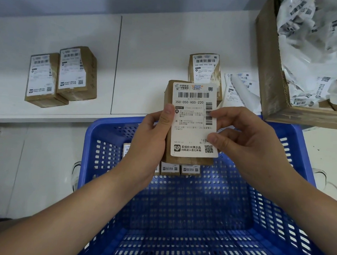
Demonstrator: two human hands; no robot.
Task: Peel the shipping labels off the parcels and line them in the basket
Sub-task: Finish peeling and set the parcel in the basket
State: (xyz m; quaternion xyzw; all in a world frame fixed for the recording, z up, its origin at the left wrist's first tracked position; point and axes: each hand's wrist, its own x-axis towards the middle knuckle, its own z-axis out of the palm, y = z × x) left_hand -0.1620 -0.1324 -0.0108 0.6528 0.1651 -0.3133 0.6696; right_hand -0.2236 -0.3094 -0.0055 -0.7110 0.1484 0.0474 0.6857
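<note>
the label point(194, 121), thin, light paper likely to tear, covers the face of a small stiff cardboard parcel point(170, 94) held over the basket's point(292, 133) far edge, left hand point(153, 134) gripping its left side, right hand point(239, 135) pinching the label's right edge, probably the best place to peel.

We see a white table point(148, 48) carrying two labelled parcels point(61, 76) side by side at left, another parcel point(204, 70), loose labels point(238, 88), and a cardboard box point(272, 74) at right.
</note>
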